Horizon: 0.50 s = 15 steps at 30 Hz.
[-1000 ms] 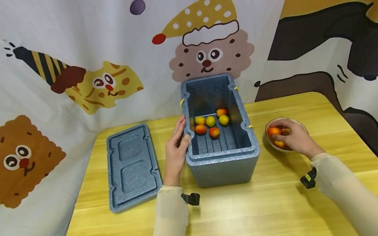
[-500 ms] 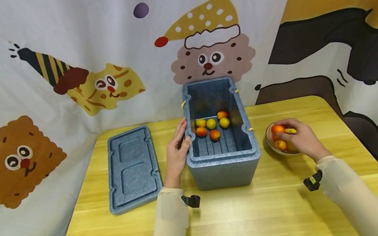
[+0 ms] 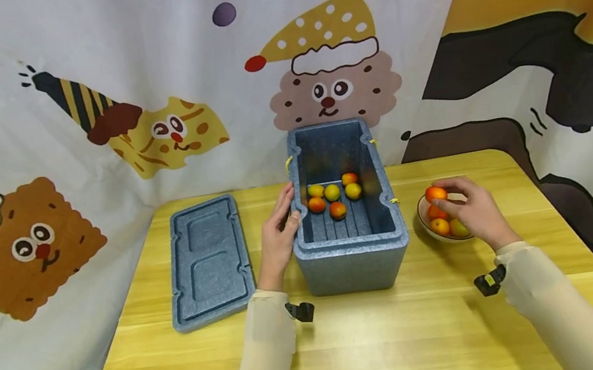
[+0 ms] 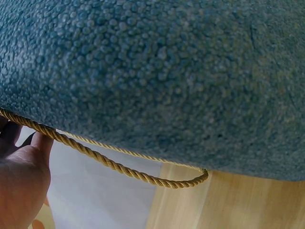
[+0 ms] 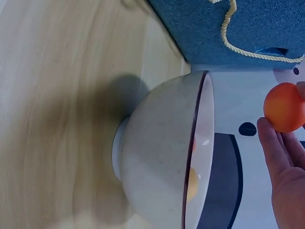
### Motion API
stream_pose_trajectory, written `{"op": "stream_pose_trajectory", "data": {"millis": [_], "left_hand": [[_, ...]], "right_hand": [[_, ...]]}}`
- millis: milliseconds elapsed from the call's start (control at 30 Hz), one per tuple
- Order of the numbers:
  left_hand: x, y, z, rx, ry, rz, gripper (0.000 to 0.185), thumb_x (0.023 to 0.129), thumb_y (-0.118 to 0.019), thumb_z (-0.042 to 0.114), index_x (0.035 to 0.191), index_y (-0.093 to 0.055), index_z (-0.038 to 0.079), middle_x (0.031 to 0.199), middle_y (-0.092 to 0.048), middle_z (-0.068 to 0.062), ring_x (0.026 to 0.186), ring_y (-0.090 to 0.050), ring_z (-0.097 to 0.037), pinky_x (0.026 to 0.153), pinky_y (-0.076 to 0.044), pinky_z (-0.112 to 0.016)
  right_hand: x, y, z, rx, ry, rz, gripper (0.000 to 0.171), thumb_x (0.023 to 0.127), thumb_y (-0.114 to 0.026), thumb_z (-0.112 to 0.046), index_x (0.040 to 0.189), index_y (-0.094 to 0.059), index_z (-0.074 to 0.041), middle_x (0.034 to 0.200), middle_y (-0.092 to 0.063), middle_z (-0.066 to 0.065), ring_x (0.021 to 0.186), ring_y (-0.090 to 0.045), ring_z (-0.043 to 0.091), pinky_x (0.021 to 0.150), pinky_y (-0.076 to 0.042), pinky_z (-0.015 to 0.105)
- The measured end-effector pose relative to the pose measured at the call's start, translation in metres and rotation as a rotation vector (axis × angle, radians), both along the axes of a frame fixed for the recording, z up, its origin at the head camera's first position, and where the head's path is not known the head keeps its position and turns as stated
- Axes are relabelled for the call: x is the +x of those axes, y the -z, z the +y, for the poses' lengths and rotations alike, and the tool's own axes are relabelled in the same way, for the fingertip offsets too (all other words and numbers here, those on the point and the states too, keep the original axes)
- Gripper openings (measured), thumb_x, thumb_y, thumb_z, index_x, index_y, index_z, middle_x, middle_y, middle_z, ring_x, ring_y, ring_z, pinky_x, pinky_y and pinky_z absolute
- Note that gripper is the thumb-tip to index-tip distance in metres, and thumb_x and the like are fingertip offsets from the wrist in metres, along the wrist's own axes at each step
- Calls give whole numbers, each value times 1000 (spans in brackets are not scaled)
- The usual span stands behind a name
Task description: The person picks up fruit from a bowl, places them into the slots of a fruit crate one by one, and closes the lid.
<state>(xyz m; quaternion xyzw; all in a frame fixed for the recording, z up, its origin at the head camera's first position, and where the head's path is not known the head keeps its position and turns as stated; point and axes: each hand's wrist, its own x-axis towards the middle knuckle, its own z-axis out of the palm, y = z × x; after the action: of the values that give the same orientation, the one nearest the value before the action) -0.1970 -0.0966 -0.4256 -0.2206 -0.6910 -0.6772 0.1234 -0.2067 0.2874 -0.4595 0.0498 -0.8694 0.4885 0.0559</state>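
Observation:
A blue-grey foam box [image 3: 354, 270] stands open-topped in the middle of the table, with several red and yellow fruits [image 3: 337, 210] on its ribbed floor. My left hand [image 3: 277, 241] rests along its left wall, fingers extended and thumb at the rim; in the left wrist view it shows beside a twisted yellow rope [image 4: 109, 163]. My right hand [image 3: 480, 216] pinches a small orange-red fruit [image 5: 283, 107] between thumb and fingertips, above the rim of a white bowl [image 5: 157, 152]. More fruits [image 3: 440, 227] lie in the bowl, partly hidden by the hand.
The box's lid [image 3: 208, 270] lies flat to the left of the box. Behind the wooden table [image 3: 387, 343] hangs a cartoon-printed cloth [image 3: 150, 35]. Another rope loop [image 5: 228, 38] hangs on the box's right side, close to the bowl.
My right hand has lifted the small orange-red fruit from among the others up to the bowl's rim. My left hand has stayed at the box's side.

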Motion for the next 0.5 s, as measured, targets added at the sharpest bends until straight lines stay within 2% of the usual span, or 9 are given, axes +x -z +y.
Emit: {"op": "stream_pose_trajectory", "data": {"millis": [233,367,500], "left_hand": [[-1,2,3,16,27,-10,44,98,-48,-4,139,-39,-18,151,-32,-29,142,-25,-38,112,-27,-37],[-1,4,3,28,25,-12,45,98,-49,-4,139,-40,-17,151,-32,-29,143,-26,-36,112,-28,-34],[-1,3,3,32,13,-18,45,97,-50,-4,139,-41,-17,150,-34,-29,142,-27,-35,112,-28,-34]], "right_hand": [[-4,-10,-2,-39,20,-19,44,95,-67,-25,133,-58,-4,131,-53,9,115,-50,18,84,-45,9],[-9,-28,-10,-66,25,40,48,96,-66,-23,139,-54,-9,134,-53,8,118,-50,19,87,-44,11],[-16,-52,-23,-139,27,144,47,95,-66,-15,140,-55,-13,134,-54,7,118,-51,17,90,-46,14]]}}
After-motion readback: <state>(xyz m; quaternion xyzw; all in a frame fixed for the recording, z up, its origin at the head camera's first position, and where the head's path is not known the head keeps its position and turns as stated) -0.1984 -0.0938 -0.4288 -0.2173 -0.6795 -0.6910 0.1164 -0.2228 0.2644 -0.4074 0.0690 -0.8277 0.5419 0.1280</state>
